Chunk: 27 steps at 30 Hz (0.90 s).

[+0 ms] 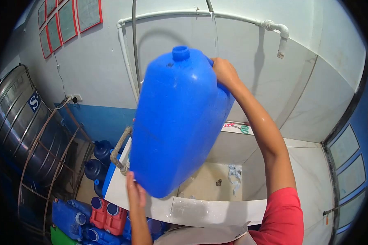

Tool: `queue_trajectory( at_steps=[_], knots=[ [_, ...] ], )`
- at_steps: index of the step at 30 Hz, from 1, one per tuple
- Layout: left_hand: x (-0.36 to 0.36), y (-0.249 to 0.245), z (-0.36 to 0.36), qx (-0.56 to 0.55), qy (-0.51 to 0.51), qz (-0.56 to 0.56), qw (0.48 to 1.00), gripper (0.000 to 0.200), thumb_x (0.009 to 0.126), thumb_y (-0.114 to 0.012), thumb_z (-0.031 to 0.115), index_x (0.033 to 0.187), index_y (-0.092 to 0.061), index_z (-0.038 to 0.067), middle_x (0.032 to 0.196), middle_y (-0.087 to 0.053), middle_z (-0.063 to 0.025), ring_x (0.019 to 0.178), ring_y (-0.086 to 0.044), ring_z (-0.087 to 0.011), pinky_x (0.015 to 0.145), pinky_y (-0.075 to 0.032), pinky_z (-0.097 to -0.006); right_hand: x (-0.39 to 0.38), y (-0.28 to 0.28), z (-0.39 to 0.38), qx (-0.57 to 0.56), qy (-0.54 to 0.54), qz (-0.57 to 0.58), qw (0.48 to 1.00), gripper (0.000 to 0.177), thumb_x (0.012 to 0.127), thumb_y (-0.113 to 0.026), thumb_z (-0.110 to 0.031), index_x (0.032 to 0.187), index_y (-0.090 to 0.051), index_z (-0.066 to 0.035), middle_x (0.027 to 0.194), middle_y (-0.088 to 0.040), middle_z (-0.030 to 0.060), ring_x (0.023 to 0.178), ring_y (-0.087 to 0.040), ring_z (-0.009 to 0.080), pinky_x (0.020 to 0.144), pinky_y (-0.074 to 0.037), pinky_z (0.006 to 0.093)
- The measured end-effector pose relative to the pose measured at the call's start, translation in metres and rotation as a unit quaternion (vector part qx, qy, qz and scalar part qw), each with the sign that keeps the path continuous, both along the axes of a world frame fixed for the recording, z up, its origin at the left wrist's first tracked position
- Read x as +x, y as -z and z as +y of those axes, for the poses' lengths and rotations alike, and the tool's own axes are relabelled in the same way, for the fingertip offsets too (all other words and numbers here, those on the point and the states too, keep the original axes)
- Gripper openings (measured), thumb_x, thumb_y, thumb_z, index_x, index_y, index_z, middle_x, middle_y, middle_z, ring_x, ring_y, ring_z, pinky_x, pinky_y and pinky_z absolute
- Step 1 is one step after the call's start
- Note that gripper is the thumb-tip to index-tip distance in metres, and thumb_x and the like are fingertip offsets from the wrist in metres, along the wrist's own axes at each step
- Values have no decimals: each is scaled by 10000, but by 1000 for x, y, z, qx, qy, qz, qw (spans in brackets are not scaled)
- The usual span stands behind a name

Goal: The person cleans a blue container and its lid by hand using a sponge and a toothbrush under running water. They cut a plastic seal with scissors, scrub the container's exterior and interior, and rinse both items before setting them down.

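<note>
A big blue plastic water jug (173,118) is held up, tilted, over the tiled sink (221,206), its uncapped neck at the top. My right hand (225,73) is closed around the handle on the jug's upper right side. At the lower left corner, my left hand (135,192) supports the jug's bottom edge; some of its fingers are hidden. Behind the jug's right shoulder, a thin stream of water (215,32) runs down from a hose end (209,5).
White pipes (192,13) run along the wall. Green-handled scissors (243,129) lie on the sink's back ledge, and a pale strip (234,179) lies in the basin. Red jugs (112,218) and several blue containers (69,218) crowd the floor left, near a steel tank (26,126).
</note>
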<state>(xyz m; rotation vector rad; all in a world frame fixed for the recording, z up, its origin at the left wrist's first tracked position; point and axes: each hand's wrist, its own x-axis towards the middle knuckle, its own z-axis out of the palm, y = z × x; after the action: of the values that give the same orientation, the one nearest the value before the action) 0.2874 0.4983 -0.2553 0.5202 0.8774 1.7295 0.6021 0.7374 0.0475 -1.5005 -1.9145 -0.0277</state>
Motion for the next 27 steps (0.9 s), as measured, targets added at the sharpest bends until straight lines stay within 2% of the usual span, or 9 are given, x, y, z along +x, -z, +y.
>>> queue_trajectory(
  at_steps=[3, 8, 9, 10, 16, 18, 21, 23, 27],
  knots=[
    [38, 9, -3, -36, 14, -93, 995, 357, 952, -443, 295, 1213, -489, 56, 1097, -592, -61, 983, -598, -157, 829, -511, -296, 15, 48, 29, -22, 6, -107, 994, 421, 707, -638, -395, 904, -662, -24, 887, -651, 221, 856, -628, 372, 755, -491, 448],
    [26, -76, -17, 13, -48, 69, 996, 447, 943, -435, 287, 1317, -413, 44, 1073, -606, -56, 951, -580, -138, 828, -460, -267, 113, 137, 21, -66, -103, 166, 978, 329, 812, -542, -192, 1046, -594, 34, 926, -647, 202, 884, -621, 295, 812, -469, 383],
    [29, -98, -12, 7, -40, 119, 992, 473, 935, -446, 300, 1328, -400, 42, 1067, -601, -61, 962, -574, -141, 849, -449, -276, 153, 185, 30, -148, -89, 409, 896, 377, 898, -470, -226, 1172, -530, 26, 1119, -597, 185, 1027, -567, 296, 895, -439, 390],
    [33, -118, -8, 0, -33, 166, 986, 500, 927, -457, 314, 1338, -387, 39, 1062, -596, -66, 973, -568, -143, 870, -438, -285, 175, 205, 12, -143, -102, 484, 857, 386, 902, -464, -237, 1185, -517, 20, 1137, -582, 181, 1043, -553, 296, 905, -432, 393],
    [113, -220, 43, 193, 122, 447, 865, 558, 915, -491, 368, 1344, -377, 30, 1064, -612, -198, 999, -579, -230, 892, -429, -315, 212, 328, -107, -74, -165, 704, 687, 448, 923, -425, -305, 1267, -435, -19, 1244, -492, 157, 1135, -473, 291, 963, -387, 409],
    [143, -224, 66, 252, 185, 432, 846, 568, 917, -479, 407, 1325, -405, 19, 1160, -572, -222, 1102, -542, -282, 963, -387, -337, 205, 366, -131, -72, -175, 741, 644, 469, 930, -412, -328, 1294, -408, -32, 1280, -462, 150, 1166, -446, 290, 983, -372, 414],
    [130, -185, 128, 249, 123, 426, 861, 473, 930, -468, 319, 1314, -438, 44, 1195, -545, -118, 1083, -527, -188, 958, -392, -313, 195, 407, -142, -84, -187, 775, 598, 503, 941, -392, -362, 1335, -367, -52, 1334, -417, 138, 1212, -405, 288, 1012, -349, 423],
    [86, -125, 161, 129, 23, 277, 952, 387, 923, -479, 294, 1208, -516, 35, 1121, -566, -96, 1037, -539, -165, 910, -424, -306, 187, 426, -141, -94, -196, 789, 574, 525, 948, -379, -385, 1362, -340, -65, 1370, -387, 130, 1243, -378, 286, 1031, -334, 428],
    [9, 17, 197, -162, -123, 137, 970, 252, 836, -487, 155, 1059, -527, 45, 845, -543, -43, 647, -514, -131, 549, -400, -291, 172, 458, -130, -101, -252, 831, 485, 515, 941, -381, -404, 1325, -408, -62, 1329, -449, 125, 1217, -410, 300, 1034, -330, 435]
  ],
)
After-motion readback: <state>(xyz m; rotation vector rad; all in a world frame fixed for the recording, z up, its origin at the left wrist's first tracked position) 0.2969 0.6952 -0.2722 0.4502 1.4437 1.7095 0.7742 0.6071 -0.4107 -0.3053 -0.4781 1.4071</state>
